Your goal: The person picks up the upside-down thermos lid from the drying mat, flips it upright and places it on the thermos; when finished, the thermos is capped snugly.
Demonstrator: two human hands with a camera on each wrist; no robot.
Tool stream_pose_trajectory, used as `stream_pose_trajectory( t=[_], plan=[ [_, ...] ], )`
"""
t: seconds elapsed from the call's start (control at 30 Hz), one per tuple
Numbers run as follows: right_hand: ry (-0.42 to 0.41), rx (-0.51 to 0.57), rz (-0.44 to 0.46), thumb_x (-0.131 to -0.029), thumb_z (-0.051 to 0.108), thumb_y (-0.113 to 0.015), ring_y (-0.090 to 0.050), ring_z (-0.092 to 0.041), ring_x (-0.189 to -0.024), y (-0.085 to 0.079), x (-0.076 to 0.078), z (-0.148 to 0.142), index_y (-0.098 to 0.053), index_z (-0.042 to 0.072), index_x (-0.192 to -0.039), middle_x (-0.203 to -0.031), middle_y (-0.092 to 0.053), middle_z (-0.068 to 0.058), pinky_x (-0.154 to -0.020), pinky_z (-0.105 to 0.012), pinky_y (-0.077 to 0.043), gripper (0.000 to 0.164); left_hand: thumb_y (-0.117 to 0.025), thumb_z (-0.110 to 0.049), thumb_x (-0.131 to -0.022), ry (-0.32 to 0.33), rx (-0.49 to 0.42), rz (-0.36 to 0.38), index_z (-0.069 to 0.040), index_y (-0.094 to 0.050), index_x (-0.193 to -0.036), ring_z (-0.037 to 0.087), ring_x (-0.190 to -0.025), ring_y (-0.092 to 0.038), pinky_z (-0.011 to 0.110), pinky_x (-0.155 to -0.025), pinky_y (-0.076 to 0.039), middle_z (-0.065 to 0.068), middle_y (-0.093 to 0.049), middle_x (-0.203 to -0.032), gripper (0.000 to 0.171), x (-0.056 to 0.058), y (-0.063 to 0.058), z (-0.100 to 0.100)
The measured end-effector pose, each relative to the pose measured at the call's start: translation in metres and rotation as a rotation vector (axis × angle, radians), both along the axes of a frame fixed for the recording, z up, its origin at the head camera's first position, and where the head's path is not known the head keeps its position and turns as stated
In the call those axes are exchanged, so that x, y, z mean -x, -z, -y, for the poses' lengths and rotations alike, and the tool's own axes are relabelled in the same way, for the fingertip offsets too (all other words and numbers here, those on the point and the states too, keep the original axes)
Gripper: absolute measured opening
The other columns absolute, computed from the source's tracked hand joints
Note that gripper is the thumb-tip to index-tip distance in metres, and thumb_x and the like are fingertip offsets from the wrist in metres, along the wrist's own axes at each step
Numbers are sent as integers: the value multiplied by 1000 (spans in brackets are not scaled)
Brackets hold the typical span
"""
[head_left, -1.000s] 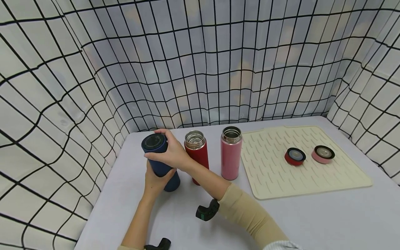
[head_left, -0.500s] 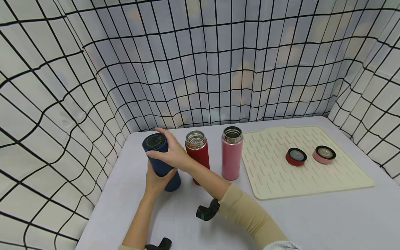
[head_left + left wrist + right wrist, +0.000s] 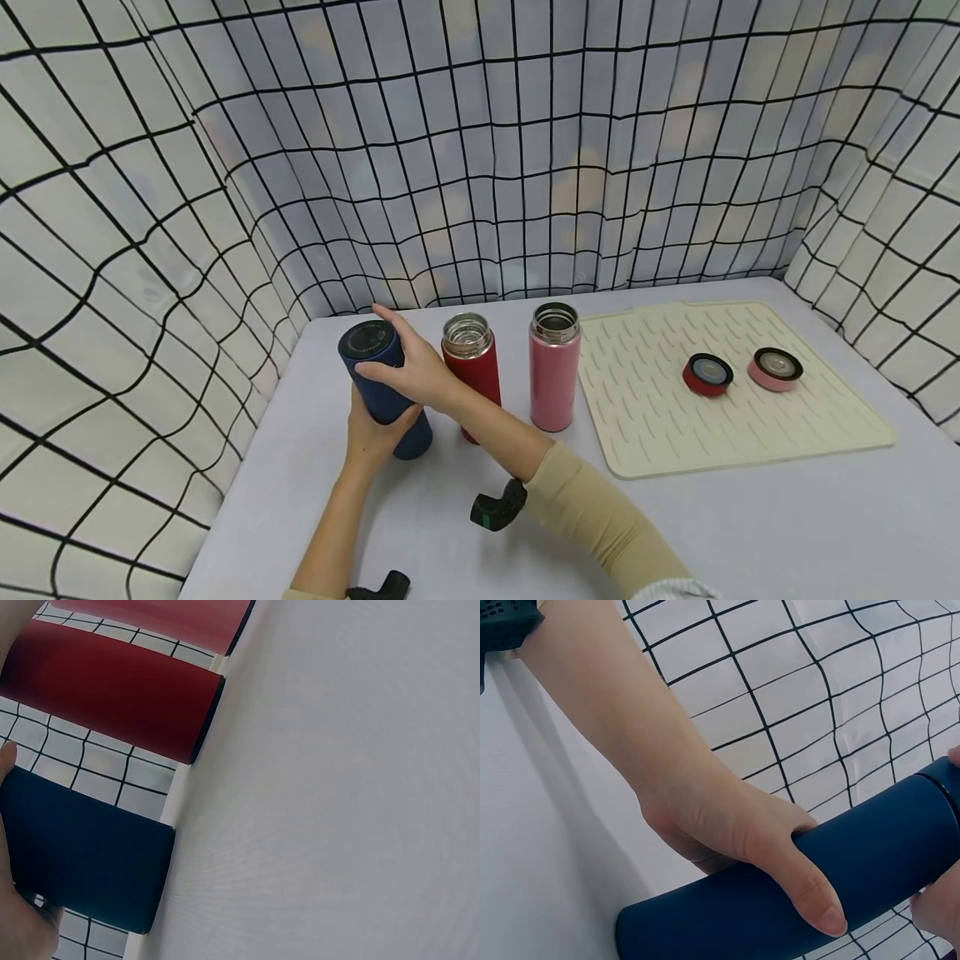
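Note:
A dark blue insulated bottle (image 3: 386, 403) stands on the white table, its lid (image 3: 367, 337) on. My left hand (image 3: 369, 433) grips its body from the near side; in the right wrist view the left thumb (image 3: 817, 900) lies across the bottle below the lid seam. My right hand (image 3: 420, 371) reaches across to the lid end, index finger fairly straight beside the lid and thumb along its near side. The right hand's other fingers are mostly hidden. Just right of the hands are a red bottle (image 3: 474, 364) and a pink bottle (image 3: 553, 379), both uncapped with bare steel mouths.
On the cream ridged mat (image 3: 645, 442) at right lie a red lid (image 3: 707, 377) and a pink lid (image 3: 776, 370), undersides up. A black-corded net (image 3: 492, 179) and pale walls surround the table (image 3: 450, 550). My right forearm passes in front of the red bottle.
My right thumb has drawn back across the lid end and the index finger has straightened away from it. The left hand and the blue bottle stay in place.

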State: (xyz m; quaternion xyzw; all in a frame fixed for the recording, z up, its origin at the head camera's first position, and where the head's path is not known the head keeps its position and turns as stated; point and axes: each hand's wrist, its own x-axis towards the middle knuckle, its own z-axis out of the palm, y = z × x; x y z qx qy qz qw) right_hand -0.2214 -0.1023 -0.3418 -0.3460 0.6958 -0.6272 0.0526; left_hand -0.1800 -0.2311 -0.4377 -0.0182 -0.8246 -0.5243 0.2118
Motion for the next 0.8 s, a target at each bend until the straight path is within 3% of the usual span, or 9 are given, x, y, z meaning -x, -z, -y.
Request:
stream_pose_trajectory(
  t=[0.13,0.23,0.4,0.5,0.63,0.8],
  plan=[
    [33,22,-38,-79,26,-71,-45,-9,-116,0,0,3,-36,23,-136,-130,-45,3,-95,-31,-40,68,-76,-18,-74,-12,12,6,-10,-18,-140,32,-113,-46,50,-93,-38,18,-43,-128,89,-1,-1,1],
    [62,14,-35,-77,29,-73,-44,-9,-114,1,0,5,-37,24,-135,-126,-44,2,-93,-32,-41,69,-76,-19,-74,-7,16,5,-10,-18,-140,31,-112,-46,49,-92,-39,17,-43,-127,89,-1,-1,1],
    [-16,13,22,-82,24,-68,-43,-9,-118,2,1,2,-29,29,-141,-135,-41,3,-96,-33,-38,71,-76,-16,-73,6,0,-13,-12,-19,-140,32,-111,-47,50,-92,-40,17,-44,-126,88,-1,-1,0],
    [-29,29,16,-80,20,-70,-48,-8,-112,0,1,0,-33,23,-139,-130,-47,2,-94,-29,-40,70,-76,-16,-74,2,4,-4,-12,-18,-140,32,-112,-46,50,-93,-39,18,-43,-128,89,-1,0,0],
    [40,20,-12,-75,18,-76,-52,-9,-105,-11,-6,-1,-39,14,-133,-122,-52,-2,-90,-27,-43,69,-76,-21,-74,-8,19,37,-11,-16,-141,33,-115,-44,51,-95,-37,19,-41,-130,90,0,-1,1],
    [-7,-43,-7,-75,22,-76,-51,-8,-108,-5,-1,0,-31,25,-139,-124,-51,1,-89,-29,-44,79,-76,-22,-75,3,8,49,-11,-16,-140,33,-116,-44,51,-95,-37,18,-41,-130,89,-2,-3,2]
  ],
)
